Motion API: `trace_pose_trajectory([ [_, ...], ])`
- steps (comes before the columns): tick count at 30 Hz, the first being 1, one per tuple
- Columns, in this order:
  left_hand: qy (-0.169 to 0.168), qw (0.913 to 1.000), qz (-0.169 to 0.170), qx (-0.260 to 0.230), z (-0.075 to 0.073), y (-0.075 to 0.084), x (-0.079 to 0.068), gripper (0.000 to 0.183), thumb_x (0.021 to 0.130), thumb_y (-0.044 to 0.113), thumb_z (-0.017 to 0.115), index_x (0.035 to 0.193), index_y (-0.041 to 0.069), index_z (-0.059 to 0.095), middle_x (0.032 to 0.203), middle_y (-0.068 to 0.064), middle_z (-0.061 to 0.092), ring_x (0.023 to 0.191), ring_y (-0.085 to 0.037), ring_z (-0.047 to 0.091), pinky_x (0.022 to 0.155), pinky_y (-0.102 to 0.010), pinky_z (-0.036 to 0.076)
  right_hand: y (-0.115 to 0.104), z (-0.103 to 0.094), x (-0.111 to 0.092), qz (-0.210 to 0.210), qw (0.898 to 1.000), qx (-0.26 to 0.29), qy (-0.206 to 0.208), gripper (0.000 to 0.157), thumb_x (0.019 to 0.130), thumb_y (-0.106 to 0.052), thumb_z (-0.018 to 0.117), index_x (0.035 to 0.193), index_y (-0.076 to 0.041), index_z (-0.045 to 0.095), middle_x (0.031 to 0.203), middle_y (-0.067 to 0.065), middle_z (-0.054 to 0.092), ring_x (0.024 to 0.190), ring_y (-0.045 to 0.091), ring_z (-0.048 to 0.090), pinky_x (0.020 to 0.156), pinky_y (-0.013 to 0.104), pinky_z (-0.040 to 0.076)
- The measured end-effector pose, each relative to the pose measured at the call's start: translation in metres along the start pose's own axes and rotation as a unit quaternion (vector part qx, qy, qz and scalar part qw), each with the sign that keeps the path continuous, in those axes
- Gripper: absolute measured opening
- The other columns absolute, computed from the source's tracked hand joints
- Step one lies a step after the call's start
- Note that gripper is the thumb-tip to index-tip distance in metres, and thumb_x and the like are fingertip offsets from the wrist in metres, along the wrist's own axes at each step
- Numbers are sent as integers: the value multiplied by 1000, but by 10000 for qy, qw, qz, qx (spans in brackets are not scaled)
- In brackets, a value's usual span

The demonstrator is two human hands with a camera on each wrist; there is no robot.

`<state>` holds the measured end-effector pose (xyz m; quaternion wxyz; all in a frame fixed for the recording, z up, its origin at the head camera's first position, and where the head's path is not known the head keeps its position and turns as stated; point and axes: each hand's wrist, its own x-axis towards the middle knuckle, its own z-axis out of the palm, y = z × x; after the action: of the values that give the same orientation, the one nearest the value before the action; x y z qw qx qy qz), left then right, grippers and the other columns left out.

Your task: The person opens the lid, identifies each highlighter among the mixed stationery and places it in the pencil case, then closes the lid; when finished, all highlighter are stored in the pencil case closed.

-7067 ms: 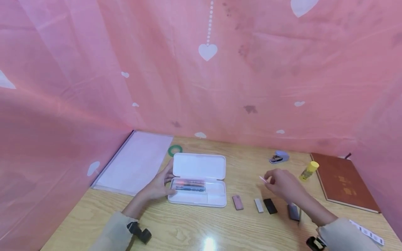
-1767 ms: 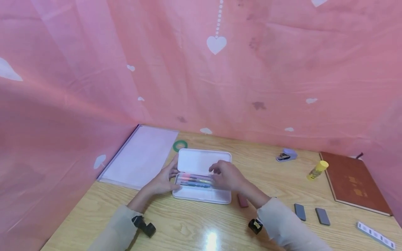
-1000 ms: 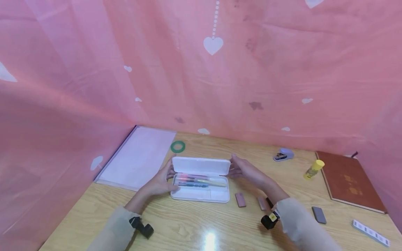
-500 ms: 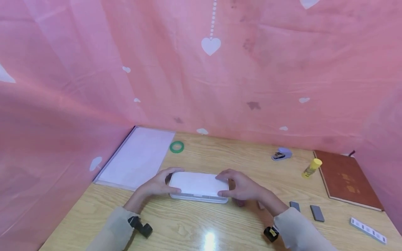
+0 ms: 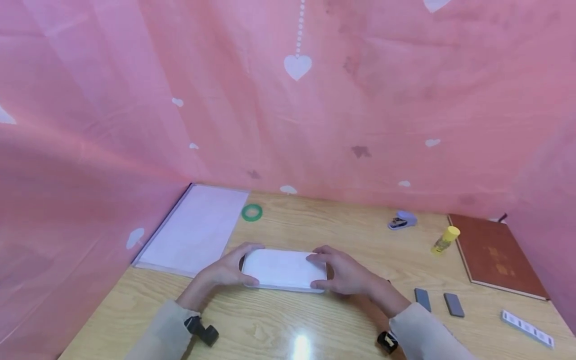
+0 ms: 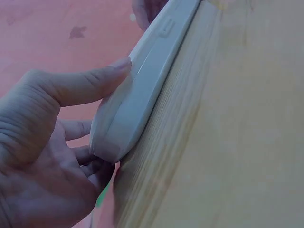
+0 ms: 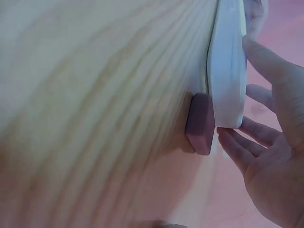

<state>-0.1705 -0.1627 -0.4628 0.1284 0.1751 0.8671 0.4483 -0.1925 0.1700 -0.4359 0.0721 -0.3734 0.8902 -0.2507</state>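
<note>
A white pencil case (image 5: 283, 270) lies on the wooden table with its lid down, so the pens inside are hidden. My left hand (image 5: 227, 268) grips its left end, thumb along the front edge and fingers behind. At the other end my right hand (image 5: 344, 272) holds it the same way, with fingertips on the lid. In the left wrist view the thumb presses the edge of the case (image 6: 137, 90) and the fingers curl round its end. Beside the case in the right wrist view lies a dusky pink block (image 7: 201, 123), mostly hidden by my hand in the head view.
Two grey blocks (image 5: 422, 300) and a white strip (image 5: 527, 328) lie at the right. Farther back are a purple stapler (image 5: 402, 220), a yellow glue stick (image 5: 445, 240) and a brown notebook (image 5: 499, 257). Green tape (image 5: 252, 212) and a white folder (image 5: 193, 227) are at the left.
My right hand brought a slim item from the right to the open case. Both hands then swung the lid forward and down over the pens. My left hand stayed at the left end.
</note>
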Motion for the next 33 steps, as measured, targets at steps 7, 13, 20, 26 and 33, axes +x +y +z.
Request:
trace_pose_trajectory([
  [7,249,9973,67,690,-18,11,-8,92,72,47,77,148,22,31,149,-5,33,137,-30,27,110,-61,23,4,-17,-12,179,9970,172,737,59,85,-42,66,136,-18,50,135,7,50,122,29,49,101,52,42],
  [13,1491,9723,467,1737,-58,22,-9,73,93,43,54,152,18,18,148,-20,28,133,-41,29,106,-65,25,28,-60,-49,671,9809,-258,1807,56,95,-38,54,145,-21,37,142,19,41,123,42,43,92,65,40],
  [20,2360,8982,-61,3708,-109,42,-11,74,93,61,37,153,26,11,154,-23,15,139,-46,13,107,-69,12,48,-102,-85,1240,9390,-1919,2570,64,92,-41,55,145,-12,35,141,28,34,127,51,30,100,73,18],
  [26,2484,8803,-338,4028,-125,46,-9,76,89,69,34,151,37,5,158,-14,-7,141,-44,-5,106,-72,1,56,-115,-95,2092,9292,-2074,2231,76,93,-55,45,152,-17,16,150,31,14,139,48,-10,97,77,-15],
  [33,2452,8734,-305,4197,-119,36,-7,76,88,71,33,151,37,9,158,-14,-5,142,-43,2,108,-70,-1,62,-111,-97,2165,9334,-1993,2056,76,93,-55,42,153,-19,11,153,27,6,139,46,-14,95,78,-16],
])
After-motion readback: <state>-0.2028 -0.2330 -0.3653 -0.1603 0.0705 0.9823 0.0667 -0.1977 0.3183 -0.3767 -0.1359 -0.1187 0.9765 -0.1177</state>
